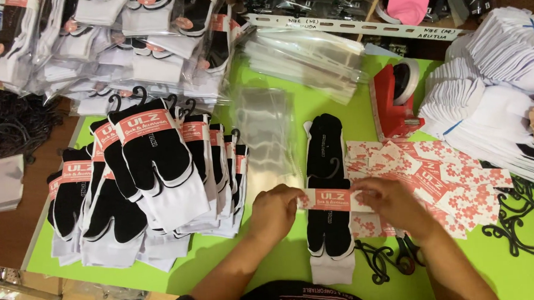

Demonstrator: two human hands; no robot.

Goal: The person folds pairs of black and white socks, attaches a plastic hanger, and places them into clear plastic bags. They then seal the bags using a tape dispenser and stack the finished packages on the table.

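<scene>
A black-and-white pair of socks (pixel 326 159) lies lengthwise on the green table (pixel 361 113), a black plastic hook on top of it. Across its middle runs a pink-and-white paper label band (pixel 332 199). My left hand (pixel 275 209) pinches the band's left end, my right hand (pixel 389 201) holds its right end. Both hands press the band against the socks.
Left of my hands lies a fanned pile of labelled sock pairs with hooks (pixel 142 173). Clear plastic bags (pixel 266 132) lie in the middle, a red tape dispenser (pixel 395 99) behind, loose floral labels (pixel 442 181) and black hooks (pixel 513 217) at right, stacked white socks (pixel 498 80) far right.
</scene>
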